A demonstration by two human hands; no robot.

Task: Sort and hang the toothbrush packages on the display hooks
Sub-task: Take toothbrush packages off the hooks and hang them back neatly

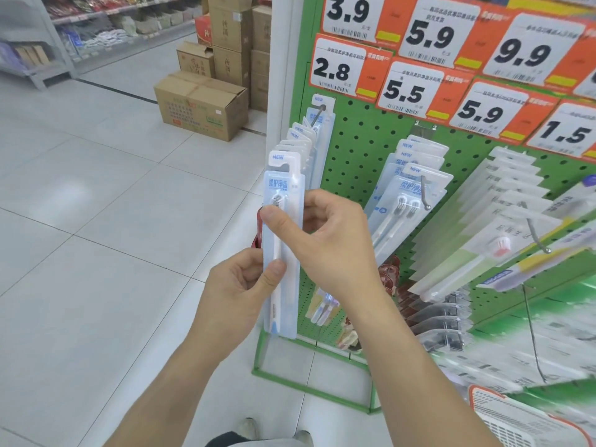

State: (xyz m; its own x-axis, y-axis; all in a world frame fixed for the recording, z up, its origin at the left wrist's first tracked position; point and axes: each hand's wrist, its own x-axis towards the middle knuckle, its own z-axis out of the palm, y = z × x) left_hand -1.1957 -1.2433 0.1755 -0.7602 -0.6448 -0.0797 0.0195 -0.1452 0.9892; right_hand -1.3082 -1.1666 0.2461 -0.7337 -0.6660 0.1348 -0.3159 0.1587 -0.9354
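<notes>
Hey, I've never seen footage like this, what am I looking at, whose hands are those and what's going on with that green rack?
This is one picture from a camera worn on a person's head, looking forward and down in a shop aisle. No machine is involved. The left hand and right hand together hold a single toothbrush package, upright, not yet hung. Beside it stands a green pegboard rack with metal hooks carrying similar packages; the price tags sit above. Cardboard boxes stand on the tiled floor behind.
</notes>
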